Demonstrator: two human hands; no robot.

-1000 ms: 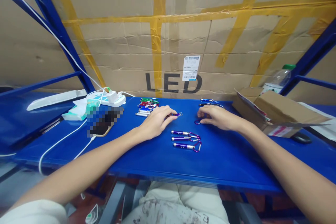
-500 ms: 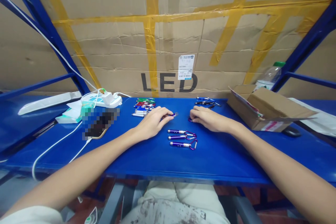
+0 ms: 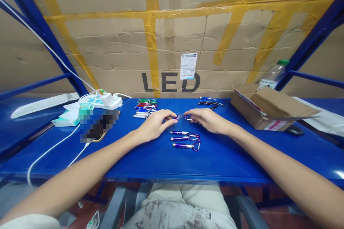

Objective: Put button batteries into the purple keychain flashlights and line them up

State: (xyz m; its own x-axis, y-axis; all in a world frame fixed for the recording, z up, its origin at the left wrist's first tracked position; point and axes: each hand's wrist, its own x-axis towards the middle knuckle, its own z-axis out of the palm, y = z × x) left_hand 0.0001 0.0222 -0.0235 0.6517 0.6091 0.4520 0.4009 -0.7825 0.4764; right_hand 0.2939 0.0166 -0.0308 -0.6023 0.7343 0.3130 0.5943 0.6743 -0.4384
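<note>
My left hand (image 3: 156, 124) is closed around a small purple penlight (image 3: 177, 117), whose ring end sticks out toward the right. Facing it, my right hand (image 3: 205, 120) pinches a purple carabiner (image 3: 188, 117). A narrow gap separates the two parts. Below my hands lie three purple penlights (image 3: 182, 146) with carabiners attached, one under another. Beyond my left hand are rows of green, red, blue and silver penlights (image 3: 145, 106). Blue and black penlights (image 3: 208, 103) rest behind my right hand.
An open cardboard box (image 3: 271, 111) stands at the right, with a bottle (image 3: 276, 72) behind it and a dark mouse (image 3: 295, 130) beside it. At the left are a phone (image 3: 103, 127), a tissue pack (image 3: 70, 115), a power strip (image 3: 107, 101) and white cables.
My right hand has moved left with the carabiner, close to the penlight in my left hand. The whole view has shifted slightly.
</note>
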